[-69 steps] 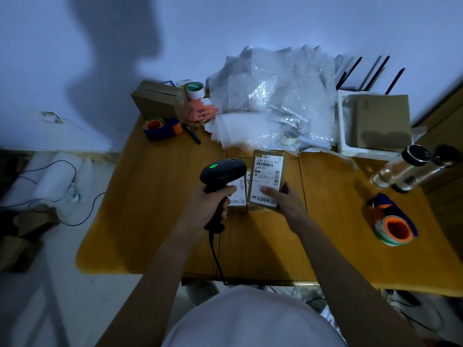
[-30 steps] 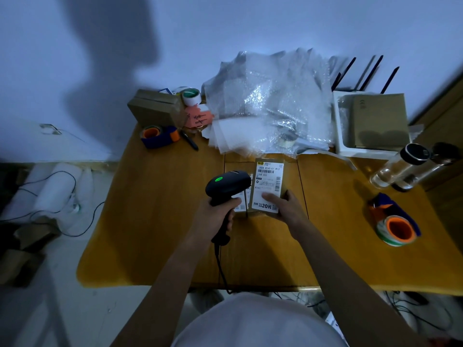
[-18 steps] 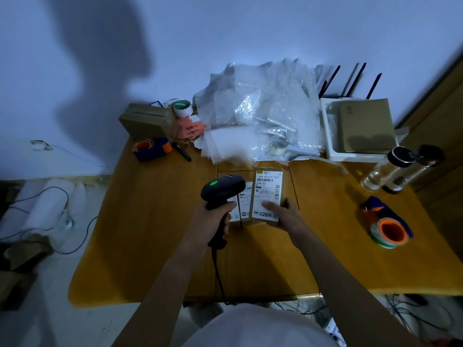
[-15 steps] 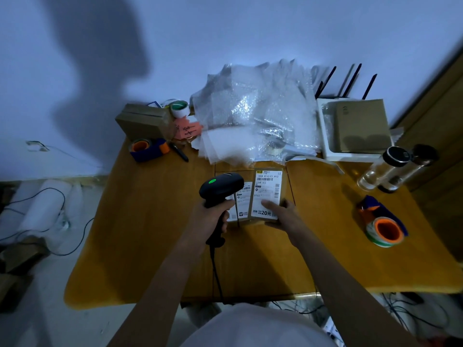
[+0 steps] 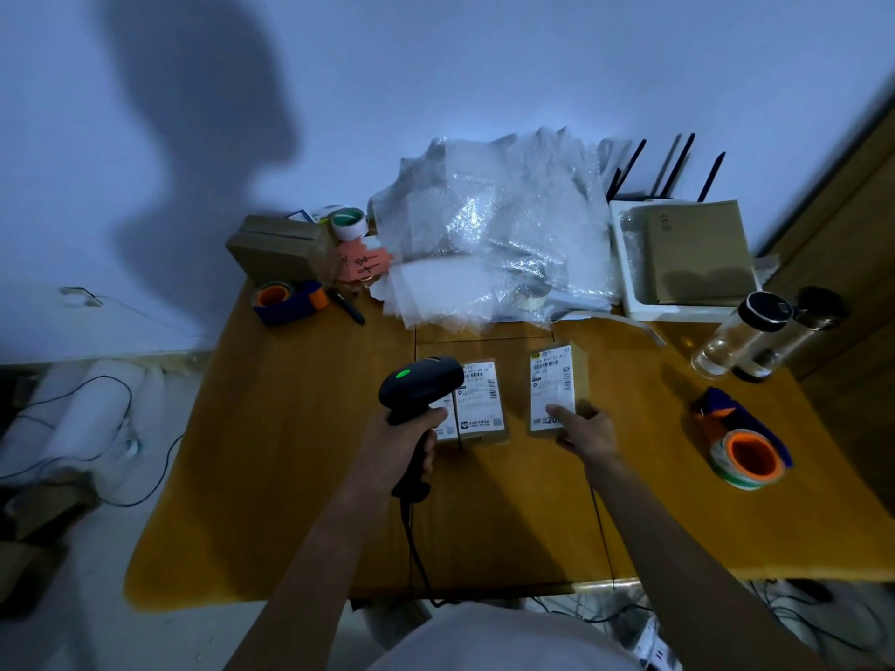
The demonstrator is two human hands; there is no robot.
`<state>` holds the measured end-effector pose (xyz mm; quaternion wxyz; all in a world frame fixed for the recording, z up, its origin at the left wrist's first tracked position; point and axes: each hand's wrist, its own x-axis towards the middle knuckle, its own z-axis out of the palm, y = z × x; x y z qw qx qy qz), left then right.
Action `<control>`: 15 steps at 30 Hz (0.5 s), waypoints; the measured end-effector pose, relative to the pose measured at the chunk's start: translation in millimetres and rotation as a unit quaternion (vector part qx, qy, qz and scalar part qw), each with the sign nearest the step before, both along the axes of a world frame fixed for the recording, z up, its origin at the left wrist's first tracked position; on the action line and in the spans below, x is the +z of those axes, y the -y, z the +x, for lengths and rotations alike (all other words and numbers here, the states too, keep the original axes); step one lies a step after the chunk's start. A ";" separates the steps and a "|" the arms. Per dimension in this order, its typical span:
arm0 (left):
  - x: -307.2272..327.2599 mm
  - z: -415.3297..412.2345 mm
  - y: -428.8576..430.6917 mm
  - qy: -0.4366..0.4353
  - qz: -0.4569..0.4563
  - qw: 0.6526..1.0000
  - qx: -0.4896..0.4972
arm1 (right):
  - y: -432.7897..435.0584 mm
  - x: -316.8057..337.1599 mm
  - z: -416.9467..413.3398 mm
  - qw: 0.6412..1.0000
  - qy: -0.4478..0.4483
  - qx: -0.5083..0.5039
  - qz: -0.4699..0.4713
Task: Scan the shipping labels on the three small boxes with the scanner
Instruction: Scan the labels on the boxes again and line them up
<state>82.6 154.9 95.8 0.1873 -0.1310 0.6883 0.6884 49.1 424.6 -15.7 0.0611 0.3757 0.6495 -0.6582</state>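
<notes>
My left hand grips a black handheld scanner with a green light on top; its cable hangs off the near table edge. The scanner head hovers over the left of the small brown boxes. One labelled box lies flat just right of the scanner, and another box beside it is mostly hidden under the scanner. A third labelled box lies apart to the right, its near end held by my right hand, thumb on the white label.
A bubble wrap pile fills the back of the wooden table. A larger brown box, a tape dispenser and a pen sit back left. At the right are a white tray, two bottles and a tape roll.
My right hand has slid the rightmost box to the right, opening a gap between it and the other two. The scanner stays over the left boxes.
</notes>
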 end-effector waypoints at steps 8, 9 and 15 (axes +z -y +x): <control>-5.9 4.4 1.5 0.011 -0.010 1.000 0.004 | -12.6 -30.6 -9.9 0.999 0.038 0.000 -0.013; -6.6 4.9 2.1 0.014 -0.009 1.000 0.007 | -12.5 -35.4 -11.0 0.999 0.041 0.002 -0.011; -6.8 7.3 4.9 0.023 -0.015 0.999 0.019 | -11.8 -64.2 -12.0 0.990 0.089 0.028 0.107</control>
